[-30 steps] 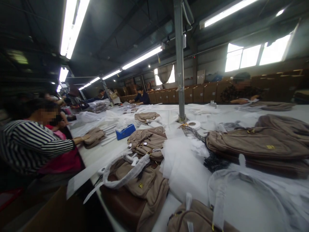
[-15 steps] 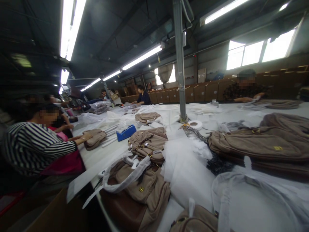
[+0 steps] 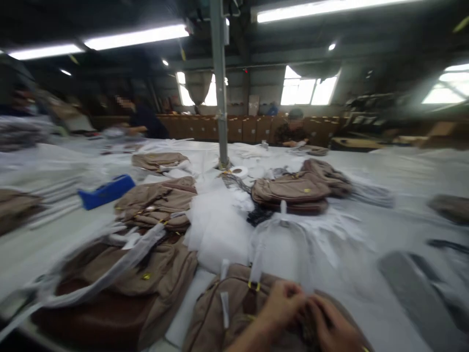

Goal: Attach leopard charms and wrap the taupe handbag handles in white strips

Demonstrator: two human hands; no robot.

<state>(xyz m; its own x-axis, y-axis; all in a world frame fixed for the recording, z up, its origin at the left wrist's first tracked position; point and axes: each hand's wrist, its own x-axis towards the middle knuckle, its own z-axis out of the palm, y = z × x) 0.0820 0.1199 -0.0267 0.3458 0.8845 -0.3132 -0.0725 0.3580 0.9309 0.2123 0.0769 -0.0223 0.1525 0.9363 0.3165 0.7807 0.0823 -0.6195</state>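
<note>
My left hand (image 3: 281,304) and my right hand (image 3: 335,323) are close together over the near bag (image 3: 236,294), at the bottom of my view. On both, the fingers are bent inward and the tips almost meet; I cannot tell if they pinch something small or only touch the bag. Its strap (image 3: 257,261), wrapped in white, rises just beyond my left hand. At left, a second bag (image 3: 128,298) lies near, with a narrow gap between. At right, the white table (image 3: 366,296) gives room up to a grey piece (image 3: 414,298). Farther, white sheets (image 3: 216,230) lie before the post (image 3: 221,98).
</note>
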